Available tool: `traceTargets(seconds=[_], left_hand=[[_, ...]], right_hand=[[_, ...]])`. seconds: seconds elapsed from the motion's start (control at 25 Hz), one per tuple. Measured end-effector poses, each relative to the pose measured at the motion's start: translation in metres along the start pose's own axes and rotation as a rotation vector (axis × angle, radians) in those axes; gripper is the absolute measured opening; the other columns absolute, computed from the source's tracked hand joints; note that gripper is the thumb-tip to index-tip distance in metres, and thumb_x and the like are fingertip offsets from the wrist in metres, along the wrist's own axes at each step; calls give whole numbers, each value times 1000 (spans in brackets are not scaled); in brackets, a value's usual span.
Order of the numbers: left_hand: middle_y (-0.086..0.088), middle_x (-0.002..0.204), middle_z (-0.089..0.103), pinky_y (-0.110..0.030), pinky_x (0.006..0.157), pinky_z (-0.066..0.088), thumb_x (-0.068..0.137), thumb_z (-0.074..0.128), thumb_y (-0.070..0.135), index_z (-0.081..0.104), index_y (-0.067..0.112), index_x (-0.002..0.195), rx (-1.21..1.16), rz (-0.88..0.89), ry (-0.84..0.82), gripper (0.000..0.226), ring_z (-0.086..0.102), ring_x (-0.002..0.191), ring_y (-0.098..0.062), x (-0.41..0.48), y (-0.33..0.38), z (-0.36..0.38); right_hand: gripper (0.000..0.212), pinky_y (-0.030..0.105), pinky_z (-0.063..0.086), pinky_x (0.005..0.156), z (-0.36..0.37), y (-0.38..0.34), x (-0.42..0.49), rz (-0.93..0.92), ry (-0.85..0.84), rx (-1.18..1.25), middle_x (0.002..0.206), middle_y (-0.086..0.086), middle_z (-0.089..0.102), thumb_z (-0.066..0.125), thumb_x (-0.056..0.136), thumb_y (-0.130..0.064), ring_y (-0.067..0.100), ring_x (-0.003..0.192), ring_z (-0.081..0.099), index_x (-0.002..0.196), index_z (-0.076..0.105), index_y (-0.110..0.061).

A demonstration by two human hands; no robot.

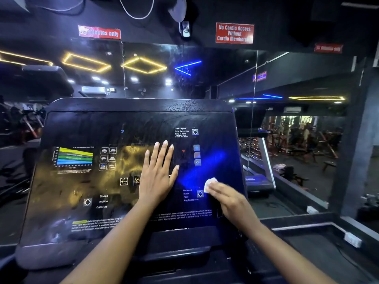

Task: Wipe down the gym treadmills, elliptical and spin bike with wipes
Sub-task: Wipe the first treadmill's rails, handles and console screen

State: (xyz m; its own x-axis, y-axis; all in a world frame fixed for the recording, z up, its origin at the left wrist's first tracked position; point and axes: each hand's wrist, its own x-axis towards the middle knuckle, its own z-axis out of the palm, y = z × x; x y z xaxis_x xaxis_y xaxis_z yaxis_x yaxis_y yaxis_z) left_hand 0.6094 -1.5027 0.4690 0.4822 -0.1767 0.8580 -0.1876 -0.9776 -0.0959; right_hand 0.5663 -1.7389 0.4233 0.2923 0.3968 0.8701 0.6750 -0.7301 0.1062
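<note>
The treadmill console [114, 128] was a glossy, smeared black panel printed "Speed", "Incline", "Calories", "Distance". My left hand [158, 177] lay flat on its middle, fingers straight and spread. My right hand [227, 199], fingers extended, pressed a small crumpled white wipe [210, 182] against the panel's lower right, beside "Distance".

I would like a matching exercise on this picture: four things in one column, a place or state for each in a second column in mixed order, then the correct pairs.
1 left hand
2 right hand
3 wipe
4 red sign

A above the mirror
B flat on the console, fingers straight
C presses the wipe onto the console
D white, partly under fingers

Pairs: 1-B, 2-C, 3-D, 4-A
</note>
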Motion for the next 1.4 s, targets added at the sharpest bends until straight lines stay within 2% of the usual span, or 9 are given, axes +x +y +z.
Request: traceTargets(seconds=[0.24,0.44,0.6,0.8,0.96,1.08,1.16,1.32,1.4], left_hand=[[-9,154,31,-45,115,16,94,33,42,37,10,146,-65,72,-16,61,21,143,-26,-23,-2,-10],[-9,154,31,-46,116,15,94,35,41,34,10,146,-61,113,-28,61,21,144,-26,-79,-21,-23],[-9,153,31,-47,115,16,95,33,42,33,10,146,-17,51,-79,61,21,144,-25,-111,-37,-26],[-7,156,27,-49,116,15,100,15,48,31,12,148,6,-30,-152,62,19,145,-25,-127,-51,-27],[-7,157,25,-49,117,14,100,14,49,31,12,148,-3,-34,-160,62,18,146,-25,-128,-50,-26],[-7,157,25,-49,117,12,100,15,48,30,12,148,-7,-33,-147,62,18,146,-25,-128,-51,-25],[-7,157,25,-48,117,12,100,16,48,29,12,149,-5,-32,-139,61,18,146,-25,-128,-51,-24],[-7,156,26,-48,117,12,100,18,48,28,13,148,-36,-26,-133,60,18,145,-25,-128,-51,-25],[-7,156,25,-47,117,11,100,20,47,29,12,148,-80,-31,-119,60,17,146,-24,-129,-52,-28]], right_hand=[[44,26,38,96,-3,31,107,264,98,-92,110,16,67,32,81,-6,32,102,64,105,68,0],[36,34,53,78,15,-19,30,49,54,-99,110,10,66,39,85,-2,27,91,64,107,68,-3],[37,30,49,89,23,-51,-40,-129,-86,-16,117,8,64,52,80,9,23,103,63,110,68,-4],[35,30,45,95,17,-35,61,-43,107,12,110,13,68,41,85,0,27,102,64,105,69,-1],[40,30,54,73,35,-36,132,109,101,-65,109,10,68,35,83,-8,25,98,64,104,69,-4],[33,28,52,59,48,-55,98,21,27,-85,111,2,64,41,86,-3,18,90,57,107,66,-8],[31,29,54,66,52,-68,58,-84,-15,-24,114,4,63,43,89,0,19,91,58,109,65,-6],[49,22,45,96,46,-86,-11,-241,-106,9,120,6,63,20,102,-11,20,108,61,111,67,-5],[42,20,38,102,41,-83,-3,-256,-70,62,116,7,66,28,100,-7,20,108,62,107,70,-6]])
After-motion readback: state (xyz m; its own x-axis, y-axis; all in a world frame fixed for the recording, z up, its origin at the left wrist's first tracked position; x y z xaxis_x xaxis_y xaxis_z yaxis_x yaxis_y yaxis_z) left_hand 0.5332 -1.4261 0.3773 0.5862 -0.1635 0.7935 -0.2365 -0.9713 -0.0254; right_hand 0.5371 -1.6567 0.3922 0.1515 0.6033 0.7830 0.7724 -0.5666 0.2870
